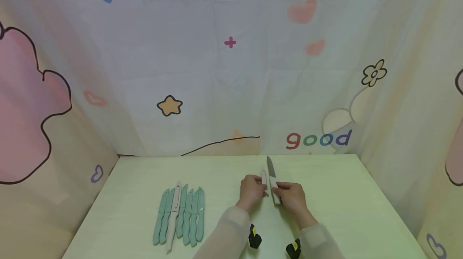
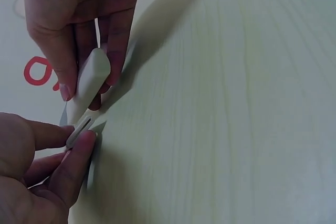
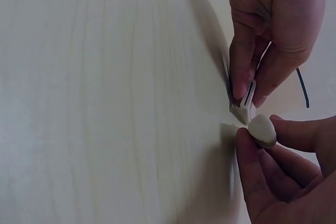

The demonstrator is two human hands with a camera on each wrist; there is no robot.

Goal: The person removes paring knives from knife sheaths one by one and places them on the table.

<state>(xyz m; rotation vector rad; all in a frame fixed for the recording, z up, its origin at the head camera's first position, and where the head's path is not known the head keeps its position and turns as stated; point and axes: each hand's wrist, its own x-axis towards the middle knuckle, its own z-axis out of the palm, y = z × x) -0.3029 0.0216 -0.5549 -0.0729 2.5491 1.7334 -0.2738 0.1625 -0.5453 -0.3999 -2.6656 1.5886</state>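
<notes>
My left hand [image 1: 252,190] pinches a slim white knife sheath [image 1: 264,177] between thumb and fingers; its slotted opening [image 3: 251,94] shows in the right wrist view. Just to its right, my right hand [image 1: 292,198] grips a kitchen knife by its white handle [image 1: 275,194]. The knife's bare grey blade [image 1: 271,167] points away toward the back of the table. Blade and sheath are side by side, with a narrow gap between them in the head view. From the left wrist view, the rounded butt of the handle [image 2: 95,72] faces the camera.
Left of my hands, several green sheathed knives [image 1: 183,214] lie in a row on the pale wood-grain table [image 1: 325,178]. Among them is one white sheathed knife [image 1: 172,223], reaching nearer the front. A printed curtain [image 1: 202,58] hangs behind the table and along both sides.
</notes>
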